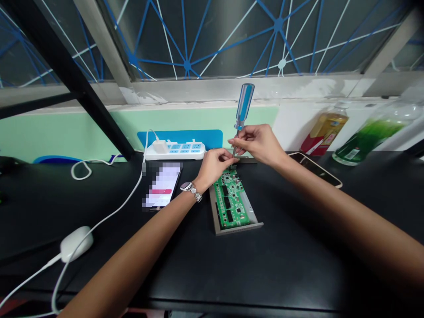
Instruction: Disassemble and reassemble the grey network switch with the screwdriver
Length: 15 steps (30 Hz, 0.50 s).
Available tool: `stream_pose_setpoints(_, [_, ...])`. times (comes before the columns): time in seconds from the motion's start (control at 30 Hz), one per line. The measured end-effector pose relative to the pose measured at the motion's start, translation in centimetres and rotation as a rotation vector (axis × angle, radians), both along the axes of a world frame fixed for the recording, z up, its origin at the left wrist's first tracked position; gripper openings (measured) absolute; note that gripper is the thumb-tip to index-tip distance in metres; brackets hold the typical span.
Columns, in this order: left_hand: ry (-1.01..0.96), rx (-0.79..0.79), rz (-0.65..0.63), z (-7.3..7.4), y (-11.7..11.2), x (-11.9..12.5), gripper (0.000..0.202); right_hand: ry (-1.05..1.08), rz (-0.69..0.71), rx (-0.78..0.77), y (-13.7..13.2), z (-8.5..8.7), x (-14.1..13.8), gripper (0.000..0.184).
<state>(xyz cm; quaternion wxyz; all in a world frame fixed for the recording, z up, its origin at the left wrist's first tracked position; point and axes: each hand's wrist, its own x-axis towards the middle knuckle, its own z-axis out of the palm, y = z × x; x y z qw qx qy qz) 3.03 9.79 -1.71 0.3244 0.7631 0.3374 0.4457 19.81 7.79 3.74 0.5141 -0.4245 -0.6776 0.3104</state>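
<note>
A green circuit board (234,201) sits in an open grey metal case (215,216) on the black table. My right hand (256,140) pinches the shaft of a screwdriver (244,104), whose blue and clear handle points up. The screwdriver stands nearly upright, its tip at the far end of the board. My left hand (215,165) has its fingers pressed together near that tip, beside the far edge of the case. Whatever those fingertips hold, if anything, is hidden. A silver watch (190,189) is on my left wrist.
Left of the board lies a phone (164,185) with a lit screen. Behind it stands a white power strip (179,151); a white adapter (77,244) and cable are at left. Another phone (316,169), an amber drink bottle (326,128) and a green bottle (367,134) are at right.
</note>
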Motion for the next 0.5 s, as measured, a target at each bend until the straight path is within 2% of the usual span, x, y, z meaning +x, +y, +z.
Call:
stream_pose_setpoints(0.17, [0.011, -0.048, -0.108, -0.05, -0.12, -0.36, 0.011, -0.034, 0.022, -0.002, 0.06, 0.16, 0.08, 0.026])
stream_pose_setpoints(0.37, [-0.051, -0.060, 0.001, -0.15, -0.27, -0.24, 0.018, -0.110, -0.011, 0.000, -0.07, -0.14, 0.06, 0.022])
stream_pose_setpoints(0.5, [-0.022, -0.056, -0.105, -0.02, -0.17, -0.30, 0.011, -0.146, 0.044, -0.019, -0.06, -0.03, 0.36, 0.016])
